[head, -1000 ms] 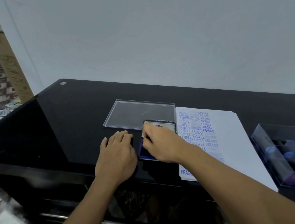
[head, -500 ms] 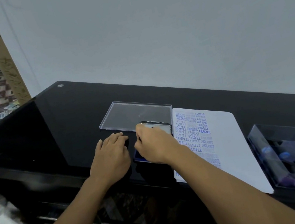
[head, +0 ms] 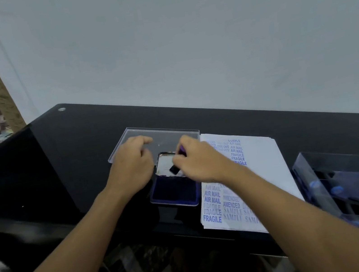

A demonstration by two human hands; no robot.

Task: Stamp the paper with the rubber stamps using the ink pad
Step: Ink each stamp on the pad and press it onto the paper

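While the right hand (head: 198, 162) is pinching one small rubber stamp with a purple handle and a dark base (head: 174, 169) between its thumb and curled fingers, the stamp is hanging tilted, base down and to the left, over the silvery inside of the raised hinged lid (head: 163, 165) of the one ink pad. Whether the base is touching that lid cannot be told through the blur. The ink pad itself, a single rectangular tin with a dark blue inked cushion (head: 175, 192), is lying open on the table just below both hands, and its right edge is overlapping the paper.

The left hand (head: 133, 165) is hovering just to the left of the raised lid, its fingers loosely curled with nothing visible between them; whether it is touching the lid cannot be told.

White rectangular paper (head: 264, 169) is lying immediately right of the ink pad, and its top sheet is carrying columns of blue imprints reading SAMPLE, AIR MAIL, FRAGILE and AMENDED; the edges are suggesting more than one sheet, though the count is unclear.

One flat clear plastic cover (head: 166, 135) is resting behind the hands. One clear plastic compartment box (head: 318, 179) is sitting at the right edge, holding several blue-topped stamps too blurred to count.

Everything is resting on one glossy black glass table (head: 70, 154).
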